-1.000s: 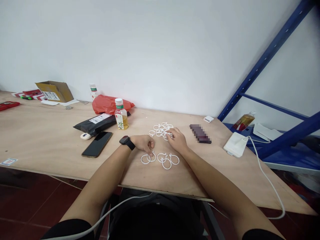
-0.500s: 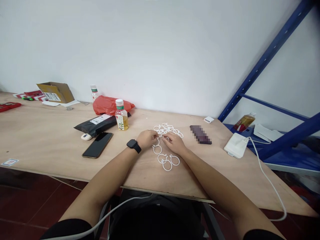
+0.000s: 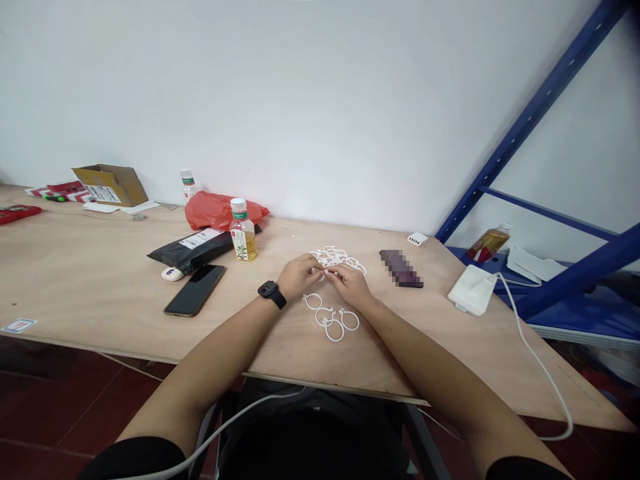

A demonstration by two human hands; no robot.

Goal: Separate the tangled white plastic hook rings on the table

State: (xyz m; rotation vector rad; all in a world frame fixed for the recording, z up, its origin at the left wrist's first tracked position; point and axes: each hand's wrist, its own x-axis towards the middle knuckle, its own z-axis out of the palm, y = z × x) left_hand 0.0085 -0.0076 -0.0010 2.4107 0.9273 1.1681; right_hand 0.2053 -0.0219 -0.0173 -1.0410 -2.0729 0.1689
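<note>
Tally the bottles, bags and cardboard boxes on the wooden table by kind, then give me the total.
Clear plastic bottles: 2
Plastic bags, red and black: 2
Open brown cardboard box: 1
Total: 5

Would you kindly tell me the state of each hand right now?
Left hand: closed, apparently pinching a white plastic ring.
Right hand: closed, apparently pinching the same ring.
</note>
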